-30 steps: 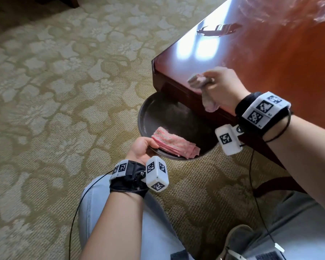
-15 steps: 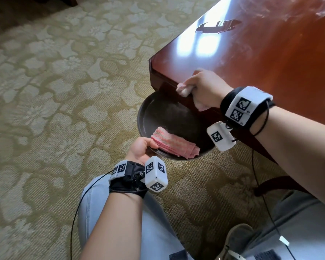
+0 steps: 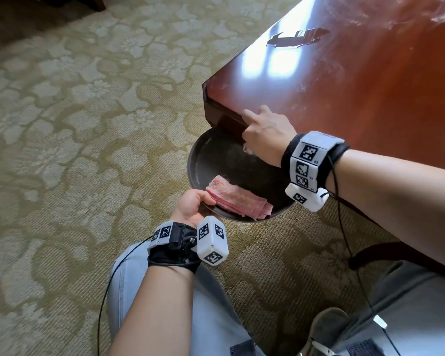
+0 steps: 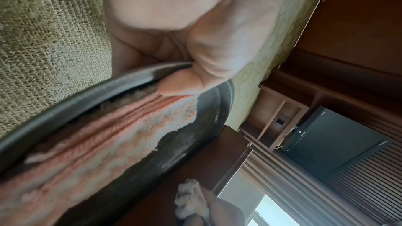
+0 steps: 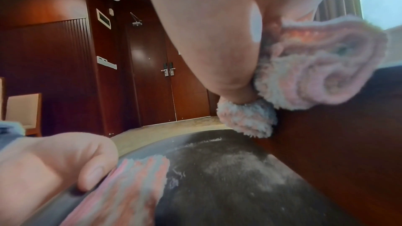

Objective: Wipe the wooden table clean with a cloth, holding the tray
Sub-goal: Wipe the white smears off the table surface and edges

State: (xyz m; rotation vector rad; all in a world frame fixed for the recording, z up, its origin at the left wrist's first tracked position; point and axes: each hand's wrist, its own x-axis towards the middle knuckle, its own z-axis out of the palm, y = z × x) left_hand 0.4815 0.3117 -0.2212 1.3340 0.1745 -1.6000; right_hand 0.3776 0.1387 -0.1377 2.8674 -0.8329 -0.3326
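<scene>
Head view: the floor is a soft carpet, tan w/ pale flower shapes. A shiny red-brown wood table fills the top right; window light glows on its top, w/ faint white smears far right. A round dark tray sits just below the table's corner edge. The left hand holds the tray's near rim, thumb on top. A folded pink cloth, fuzzy and striped, lies in the tray by that thumb. The right hand is at the table's side edge, over the tray, fingers curled, one finger out along the edge. A bit of a pale rag peeks out under it.

Left wrist view: thumb curls over the smooth rim of the tray and touches the pink cloth. White dust on the tray floor. Dark wood walls and a black box behind.

Right wrist view: right hand grips the fluffy rag, bunched up & pressed on the table side. Dusty tray below. Dark wood doors, a pale chair at the back.
</scene>
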